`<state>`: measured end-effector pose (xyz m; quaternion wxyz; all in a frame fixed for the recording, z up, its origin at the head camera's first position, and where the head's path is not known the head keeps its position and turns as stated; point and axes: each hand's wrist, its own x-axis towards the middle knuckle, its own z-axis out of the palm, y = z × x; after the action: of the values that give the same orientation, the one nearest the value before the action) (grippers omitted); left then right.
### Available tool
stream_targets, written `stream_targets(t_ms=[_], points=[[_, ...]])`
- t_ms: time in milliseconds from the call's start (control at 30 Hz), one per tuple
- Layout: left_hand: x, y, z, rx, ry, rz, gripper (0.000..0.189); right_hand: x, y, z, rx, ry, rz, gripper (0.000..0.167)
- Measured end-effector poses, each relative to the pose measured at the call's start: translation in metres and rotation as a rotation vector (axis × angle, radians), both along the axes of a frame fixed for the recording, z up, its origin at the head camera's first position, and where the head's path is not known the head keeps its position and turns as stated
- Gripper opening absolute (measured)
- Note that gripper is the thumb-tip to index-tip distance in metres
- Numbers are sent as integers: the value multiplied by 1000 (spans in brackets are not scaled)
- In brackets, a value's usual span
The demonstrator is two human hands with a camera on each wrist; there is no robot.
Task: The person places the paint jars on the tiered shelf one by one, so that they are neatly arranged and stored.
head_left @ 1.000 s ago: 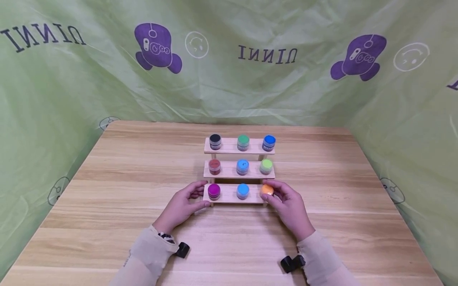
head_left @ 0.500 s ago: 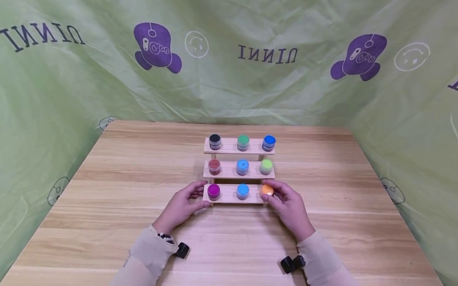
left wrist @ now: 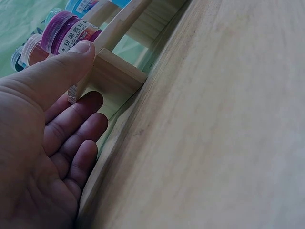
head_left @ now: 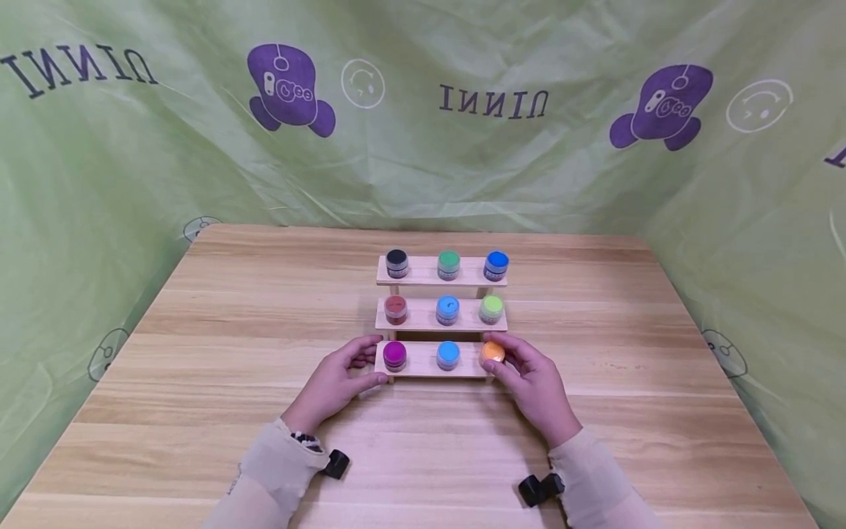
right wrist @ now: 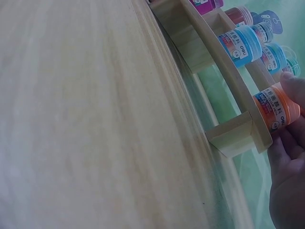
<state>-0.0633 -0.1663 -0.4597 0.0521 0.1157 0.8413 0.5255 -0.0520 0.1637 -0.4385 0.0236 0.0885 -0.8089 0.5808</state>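
Note:
A three-step wooden stand (head_left: 421,366) bears several small paint jars, in rows of three. At the left end of its lowest shelf, my left hand (head_left: 333,387) holds the shelf's end between thumb and index finger, beside the purple paint jar (head_left: 394,355). The other left fingers curl loosely below, as the left wrist view shows. My right hand (head_left: 538,386) pinches the orange paint jar (right wrist: 276,109) at the shelf's right end; the jar stands on the shelf. Between these two sits a light blue paint jar (head_left: 448,355).
On the middle shelf stand red-brown (head_left: 396,310), blue (head_left: 447,310) and lime green (head_left: 491,309) jars. The top shelf carries black (head_left: 396,263), green (head_left: 449,265) and dark blue (head_left: 496,266) ones. A green printed curtain (head_left: 410,162) surrounds the wooden table (head_left: 231,308).

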Motion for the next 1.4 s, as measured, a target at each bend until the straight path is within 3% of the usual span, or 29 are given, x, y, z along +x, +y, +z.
stream_targets(t_ms=[1400], points=[[5, -2, 1, -14, -3, 2, 64, 5, 0, -2, -34, -29, -21, 44]])
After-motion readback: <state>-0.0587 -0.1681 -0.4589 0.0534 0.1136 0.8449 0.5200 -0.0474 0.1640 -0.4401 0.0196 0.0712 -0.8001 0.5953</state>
